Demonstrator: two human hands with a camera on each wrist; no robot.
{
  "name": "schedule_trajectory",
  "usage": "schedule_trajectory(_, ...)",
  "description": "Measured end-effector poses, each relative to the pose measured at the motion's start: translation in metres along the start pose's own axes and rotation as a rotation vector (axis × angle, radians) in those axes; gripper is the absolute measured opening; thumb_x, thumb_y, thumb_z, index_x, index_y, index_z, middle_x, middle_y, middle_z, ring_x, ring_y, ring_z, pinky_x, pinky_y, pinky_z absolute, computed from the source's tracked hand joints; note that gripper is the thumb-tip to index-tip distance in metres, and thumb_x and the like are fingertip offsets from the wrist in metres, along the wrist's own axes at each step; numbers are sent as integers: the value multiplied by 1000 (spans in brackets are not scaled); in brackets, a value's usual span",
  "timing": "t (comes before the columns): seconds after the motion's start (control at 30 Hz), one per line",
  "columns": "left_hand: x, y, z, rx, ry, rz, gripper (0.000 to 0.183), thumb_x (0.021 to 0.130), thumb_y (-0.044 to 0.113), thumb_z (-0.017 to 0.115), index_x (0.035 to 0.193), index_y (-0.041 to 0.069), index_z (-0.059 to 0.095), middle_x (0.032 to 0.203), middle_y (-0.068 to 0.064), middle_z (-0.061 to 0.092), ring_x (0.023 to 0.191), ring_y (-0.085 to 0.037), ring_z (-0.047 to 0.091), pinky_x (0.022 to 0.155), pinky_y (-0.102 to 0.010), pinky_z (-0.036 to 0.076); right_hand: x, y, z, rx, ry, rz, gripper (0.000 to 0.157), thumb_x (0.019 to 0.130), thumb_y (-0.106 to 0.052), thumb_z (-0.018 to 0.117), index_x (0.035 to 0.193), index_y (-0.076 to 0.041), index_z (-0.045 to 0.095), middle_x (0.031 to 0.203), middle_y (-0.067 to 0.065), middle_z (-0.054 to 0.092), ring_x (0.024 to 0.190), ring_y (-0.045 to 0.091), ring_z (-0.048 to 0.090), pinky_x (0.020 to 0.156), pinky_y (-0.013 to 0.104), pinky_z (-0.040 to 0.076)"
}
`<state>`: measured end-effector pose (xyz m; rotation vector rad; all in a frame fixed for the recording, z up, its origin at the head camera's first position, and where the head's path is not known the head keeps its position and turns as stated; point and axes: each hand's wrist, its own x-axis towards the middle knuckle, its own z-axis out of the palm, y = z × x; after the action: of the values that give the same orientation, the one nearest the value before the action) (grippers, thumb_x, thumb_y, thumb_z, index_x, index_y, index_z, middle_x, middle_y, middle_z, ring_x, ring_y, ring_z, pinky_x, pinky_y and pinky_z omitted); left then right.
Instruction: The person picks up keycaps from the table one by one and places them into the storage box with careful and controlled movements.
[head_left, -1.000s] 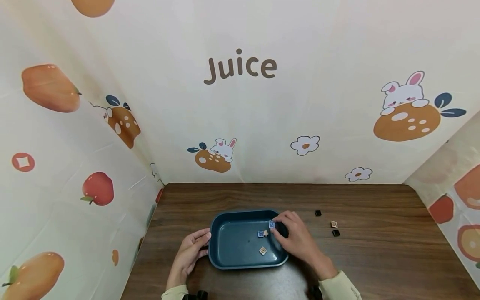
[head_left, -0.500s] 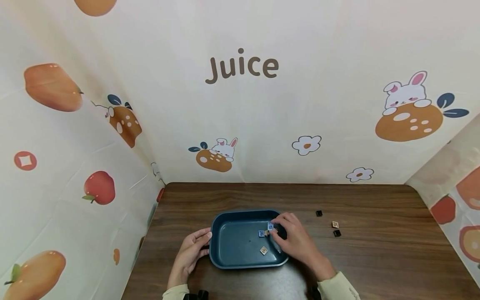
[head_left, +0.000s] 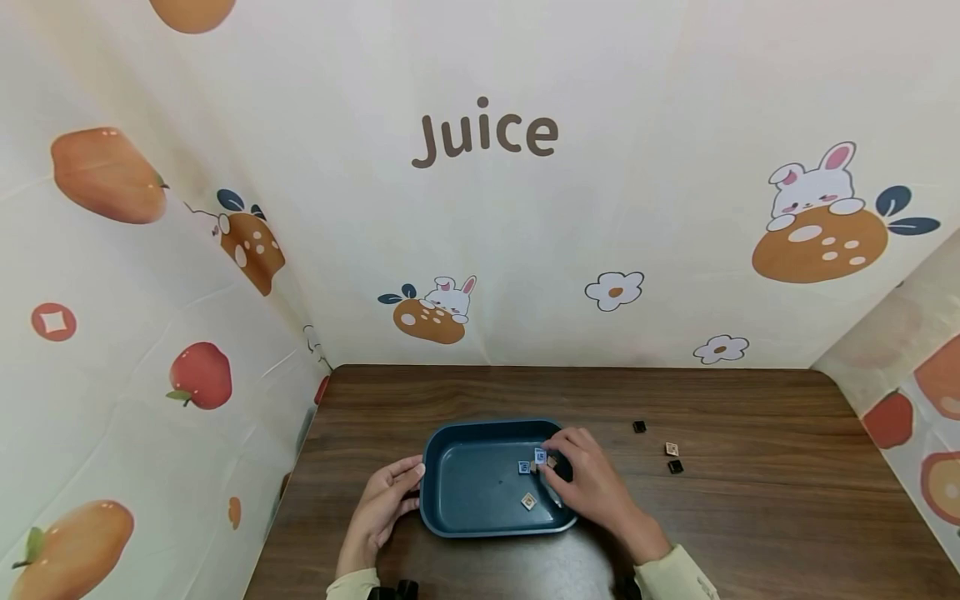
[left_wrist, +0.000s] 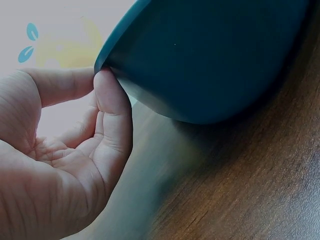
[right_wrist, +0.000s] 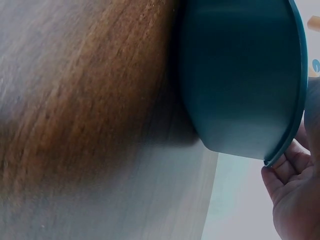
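A small blue-and-white square block [head_left: 540,456] is low in the middle of the head view, over the right part of a dark blue-green plastic tray [head_left: 468,487]. The right hand [head_left: 592,485], almost closed, pinches it. It looks light, hard and maybe slippery, so its sides seem best to hold. The left hand [head_left: 381,507] pinches the tray's left rim, on a brown wood table [head_left: 787,500].

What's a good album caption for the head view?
Left hand grips the teal tray, right hand pinches a small blue tile.
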<state>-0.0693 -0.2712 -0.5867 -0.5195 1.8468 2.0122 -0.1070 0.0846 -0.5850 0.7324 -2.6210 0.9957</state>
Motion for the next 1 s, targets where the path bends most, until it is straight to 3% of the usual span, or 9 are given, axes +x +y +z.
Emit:
schedule_trajectory(0.3, 0, 0, 0, 2, -1, 0, 57, 106, 24, 66, 151, -7, 48, 106, 4, 74, 96, -10, 66, 71, -22, 58, -2, 1, 0, 23, 4, -6, 36, 85, -20, 90, 117, -10, 76, 114, -4, 69, 106, 11, 60, 86, 34, 58)
schedule_trajectory(0.5, 0, 0, 1, 6, 5, 1, 57, 106, 23, 66, 151, -7, 48, 107, 3, 74, 96, -10, 66, 71, -23, 58, -3, 4, -4, 34, 60, 3, 39, 83, -17, 91, 118, -7, 76, 113, -1, 70, 104, 13, 60, 84, 34, 57)
schedule_trajectory(0.83, 0, -1, 1, 15, 5, -1, 58, 106, 24, 65, 152, -7, 48, 109, 2, 74, 97, -11, 66, 72, -24, 58, -3, 14, -29, -12, 109, 88, 35, 84, -14, 90, 115, -7, 77, 112, 1, 71, 105, 16, 60, 86, 41, 55)
schedule_trajectory(1.0, 1, -1, 1, 17, 10, 2, 58, 106, 25, 65, 152, -7, 48, 109, 1, 74, 97, -11, 66, 73, -24, 59, -7, 23, -39, -48, 154, 71, 35, 81, -9, 90, 114, -8, 76, 109, 2, 71, 103, 20, 61, 85, 44, 54)
